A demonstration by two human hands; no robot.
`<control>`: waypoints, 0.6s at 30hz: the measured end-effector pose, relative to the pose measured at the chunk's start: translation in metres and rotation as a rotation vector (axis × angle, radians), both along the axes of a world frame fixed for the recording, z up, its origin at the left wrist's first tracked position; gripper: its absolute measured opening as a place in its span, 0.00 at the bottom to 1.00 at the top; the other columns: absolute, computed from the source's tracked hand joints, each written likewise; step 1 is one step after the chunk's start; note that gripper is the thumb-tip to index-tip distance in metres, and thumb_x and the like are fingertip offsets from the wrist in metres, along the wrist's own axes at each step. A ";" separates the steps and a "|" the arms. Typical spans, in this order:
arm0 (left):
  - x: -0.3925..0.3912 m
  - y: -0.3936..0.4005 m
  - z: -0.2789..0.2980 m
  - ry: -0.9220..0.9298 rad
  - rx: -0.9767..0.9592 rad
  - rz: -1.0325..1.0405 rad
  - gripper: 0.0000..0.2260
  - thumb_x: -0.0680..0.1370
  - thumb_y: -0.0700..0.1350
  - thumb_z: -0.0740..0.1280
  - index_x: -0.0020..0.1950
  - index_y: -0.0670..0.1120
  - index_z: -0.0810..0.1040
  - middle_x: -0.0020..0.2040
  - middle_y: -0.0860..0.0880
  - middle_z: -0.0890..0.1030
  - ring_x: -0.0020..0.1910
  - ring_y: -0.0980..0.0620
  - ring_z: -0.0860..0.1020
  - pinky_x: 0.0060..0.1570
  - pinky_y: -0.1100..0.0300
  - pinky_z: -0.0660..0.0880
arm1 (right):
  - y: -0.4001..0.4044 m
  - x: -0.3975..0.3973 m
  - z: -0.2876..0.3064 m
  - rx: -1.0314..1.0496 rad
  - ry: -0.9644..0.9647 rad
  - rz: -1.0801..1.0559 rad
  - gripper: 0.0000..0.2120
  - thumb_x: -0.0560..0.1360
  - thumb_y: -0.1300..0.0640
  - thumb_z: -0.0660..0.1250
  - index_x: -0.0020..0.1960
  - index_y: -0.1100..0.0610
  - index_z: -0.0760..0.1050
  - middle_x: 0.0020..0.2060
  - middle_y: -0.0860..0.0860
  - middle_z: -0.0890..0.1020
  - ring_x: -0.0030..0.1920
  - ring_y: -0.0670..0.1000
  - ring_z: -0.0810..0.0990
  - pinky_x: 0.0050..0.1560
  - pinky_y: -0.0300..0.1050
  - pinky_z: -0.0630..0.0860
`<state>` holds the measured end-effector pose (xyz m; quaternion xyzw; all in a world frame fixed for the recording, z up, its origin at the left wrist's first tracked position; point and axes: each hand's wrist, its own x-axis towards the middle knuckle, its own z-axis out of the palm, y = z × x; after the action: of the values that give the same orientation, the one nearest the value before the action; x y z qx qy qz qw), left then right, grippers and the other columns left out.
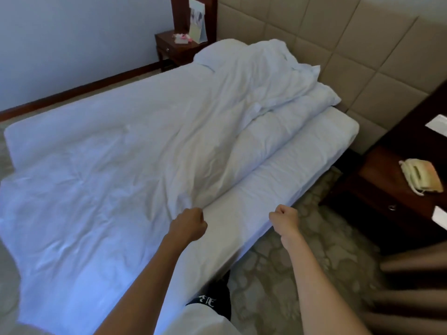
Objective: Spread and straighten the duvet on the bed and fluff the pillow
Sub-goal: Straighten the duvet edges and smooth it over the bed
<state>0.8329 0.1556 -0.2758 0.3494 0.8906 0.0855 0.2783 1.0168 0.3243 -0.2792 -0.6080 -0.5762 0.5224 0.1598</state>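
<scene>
Left hand [189, 224] fisted at the duvet [116, 151] edge, at about 6 o'clock of the bed [278, 180], seemingly pinching a fold of cover, though the fingers are hidden. Right hand [284, 220] curled just off at 3 o'clock from it, over the bare sheet near the mattress edge; impossible to tell whether anything is held. Spread fairly flat toward 9 o'clock, bunched and rolled toward 1 o'clock, heaped over a pillow [319, 97] by the padded headboard [350, 44]. Soft, light, limp, likely to drag in wrinkles rather than slide whole; best gripped along the rolled near edge, hands well apart. Telephone [419, 176] on the nightstand [387, 189] at 3 o'clock.
</scene>
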 end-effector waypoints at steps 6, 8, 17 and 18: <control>-0.028 0.091 -0.022 -0.023 0.022 0.013 0.08 0.78 0.48 0.62 0.52 0.46 0.76 0.52 0.47 0.79 0.48 0.45 0.78 0.51 0.52 0.76 | 0.095 -0.028 -0.005 0.039 -0.031 0.044 0.19 0.65 0.73 0.57 0.30 0.53 0.53 0.28 0.50 0.55 0.32 0.49 0.53 0.34 0.46 0.50; -0.043 0.129 -0.025 -0.026 0.029 0.018 0.08 0.78 0.48 0.62 0.53 0.46 0.76 0.52 0.47 0.78 0.47 0.46 0.77 0.46 0.56 0.74 | 0.133 -0.043 -0.003 0.028 -0.037 0.065 0.19 0.66 0.73 0.57 0.31 0.53 0.53 0.28 0.50 0.56 0.32 0.49 0.54 0.35 0.47 0.51; -0.084 0.299 -0.011 -0.064 0.110 -0.019 0.08 0.78 0.48 0.62 0.51 0.46 0.77 0.48 0.47 0.79 0.46 0.46 0.79 0.47 0.55 0.76 | 0.296 -0.072 0.023 0.039 -0.096 0.087 0.18 0.71 0.68 0.63 0.31 0.54 0.57 0.27 0.51 0.60 0.31 0.51 0.59 0.37 0.47 0.61; -0.085 0.314 -0.010 -0.061 0.117 -0.030 0.08 0.78 0.48 0.62 0.51 0.46 0.76 0.48 0.46 0.79 0.46 0.46 0.79 0.47 0.55 0.76 | 0.309 -0.070 0.023 0.042 -0.101 0.078 0.18 0.71 0.68 0.62 0.31 0.54 0.57 0.27 0.51 0.61 0.31 0.51 0.59 0.36 0.47 0.61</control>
<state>0.7474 0.4692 -0.2854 0.3757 0.8698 0.1436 0.2857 0.9463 0.6330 -0.2559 -0.6072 -0.6175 0.4847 0.1228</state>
